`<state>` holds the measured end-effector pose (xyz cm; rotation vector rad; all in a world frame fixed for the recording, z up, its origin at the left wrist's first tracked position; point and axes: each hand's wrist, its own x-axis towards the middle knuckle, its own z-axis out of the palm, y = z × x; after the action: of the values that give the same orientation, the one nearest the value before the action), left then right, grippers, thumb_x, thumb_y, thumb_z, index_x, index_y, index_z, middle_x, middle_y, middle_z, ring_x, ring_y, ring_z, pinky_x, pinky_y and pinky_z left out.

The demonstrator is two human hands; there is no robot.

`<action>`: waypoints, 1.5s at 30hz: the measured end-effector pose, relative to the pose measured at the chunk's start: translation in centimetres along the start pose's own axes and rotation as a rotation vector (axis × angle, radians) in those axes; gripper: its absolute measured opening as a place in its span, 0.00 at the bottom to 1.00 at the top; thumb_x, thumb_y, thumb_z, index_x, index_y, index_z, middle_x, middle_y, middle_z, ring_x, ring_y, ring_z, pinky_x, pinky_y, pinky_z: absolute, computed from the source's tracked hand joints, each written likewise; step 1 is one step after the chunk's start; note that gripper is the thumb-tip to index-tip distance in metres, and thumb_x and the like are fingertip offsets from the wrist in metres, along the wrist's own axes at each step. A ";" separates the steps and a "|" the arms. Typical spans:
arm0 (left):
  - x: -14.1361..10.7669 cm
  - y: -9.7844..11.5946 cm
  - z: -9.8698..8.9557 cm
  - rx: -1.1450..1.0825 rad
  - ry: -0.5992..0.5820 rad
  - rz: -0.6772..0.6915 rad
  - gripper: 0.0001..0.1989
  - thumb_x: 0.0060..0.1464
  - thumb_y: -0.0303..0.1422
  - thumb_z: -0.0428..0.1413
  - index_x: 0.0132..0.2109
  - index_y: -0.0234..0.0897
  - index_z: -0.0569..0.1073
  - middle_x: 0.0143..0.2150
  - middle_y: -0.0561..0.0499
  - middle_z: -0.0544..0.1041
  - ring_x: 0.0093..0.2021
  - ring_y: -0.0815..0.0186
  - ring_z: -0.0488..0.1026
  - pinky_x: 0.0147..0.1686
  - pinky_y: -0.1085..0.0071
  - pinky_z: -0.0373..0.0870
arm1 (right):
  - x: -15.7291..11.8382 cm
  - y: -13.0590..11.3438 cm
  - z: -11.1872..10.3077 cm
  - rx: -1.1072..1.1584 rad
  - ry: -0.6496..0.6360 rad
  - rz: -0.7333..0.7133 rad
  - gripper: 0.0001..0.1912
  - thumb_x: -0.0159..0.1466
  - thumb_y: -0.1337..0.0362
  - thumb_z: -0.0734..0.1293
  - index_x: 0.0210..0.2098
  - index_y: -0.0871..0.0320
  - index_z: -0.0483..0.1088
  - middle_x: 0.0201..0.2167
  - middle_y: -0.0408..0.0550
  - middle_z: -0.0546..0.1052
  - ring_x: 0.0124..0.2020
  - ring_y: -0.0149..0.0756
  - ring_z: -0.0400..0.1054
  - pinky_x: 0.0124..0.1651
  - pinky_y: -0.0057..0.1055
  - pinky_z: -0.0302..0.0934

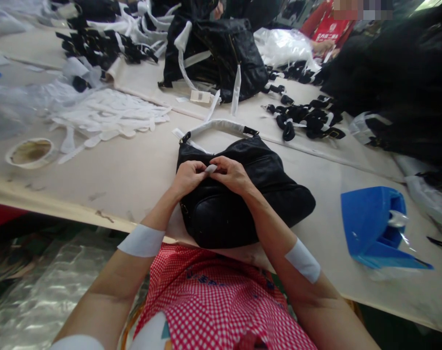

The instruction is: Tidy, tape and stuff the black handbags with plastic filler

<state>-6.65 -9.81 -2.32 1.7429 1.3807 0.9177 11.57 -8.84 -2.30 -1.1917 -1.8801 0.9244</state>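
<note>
A black handbag (224,214) lies on the table right in front of me, its handle (221,125) wrapped in white and arching away at the far side. Over the bag's upper part, my left hand (188,176) and my right hand (232,174) meet with fingertips pinched. Between them is a small white piece (211,168), paper or foam by its look, gripped from both sides. Whether it is fixed to the bag, I cannot tell. White patches are wrapped round both my forearms.
White strips (111,114) and a tape roll (31,151) lie to the left. A blue tape dispenser (366,228) stands at right. Another black bag (221,58), bundled black straps (304,119) and a dark heap (392,82) are farther back. A person in red (328,29) is across the table.
</note>
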 end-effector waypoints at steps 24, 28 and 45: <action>-10.2 5.6 2.5 -0.476 -0.222 -0.106 0.17 0.57 0.34 0.57 0.53 0.34 0.72 0.46 0.42 0.78 0.42 0.59 0.79 0.38 0.63 0.79 | -0.3 -5.1 -1.0 -0.351 0.291 -0.226 0.04 0.57 0.68 0.65 0.30 0.58 0.73 0.24 0.41 0.74 0.24 0.30 0.64 0.33 0.26 0.58; -6.2 6.7 2.1 -0.191 -0.057 0.276 0.22 0.52 0.29 0.58 0.56 0.35 0.73 0.58 0.37 0.74 0.61 0.51 0.70 0.62 0.50 0.66 | 0.0 -8.3 -4.1 -0.374 0.456 -0.404 0.05 0.59 0.68 0.63 0.30 0.57 0.72 0.25 0.41 0.74 0.25 0.30 0.65 0.34 0.27 0.61; -11.5 5.7 1.0 -1.126 -0.115 -0.531 0.14 0.42 0.34 0.67 0.36 0.31 0.78 0.34 0.46 0.81 0.35 0.62 0.78 0.39 0.64 0.79 | -10.0 -4.5 1.2 -0.647 0.266 -0.894 0.14 0.69 0.74 0.62 0.28 0.59 0.72 0.28 0.47 0.75 0.29 0.30 0.65 0.33 0.28 0.62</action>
<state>-5.07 -22.13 1.01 0.5310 0.8589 0.9669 11.86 -19.79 -0.94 -0.5946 -2.2081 -0.3302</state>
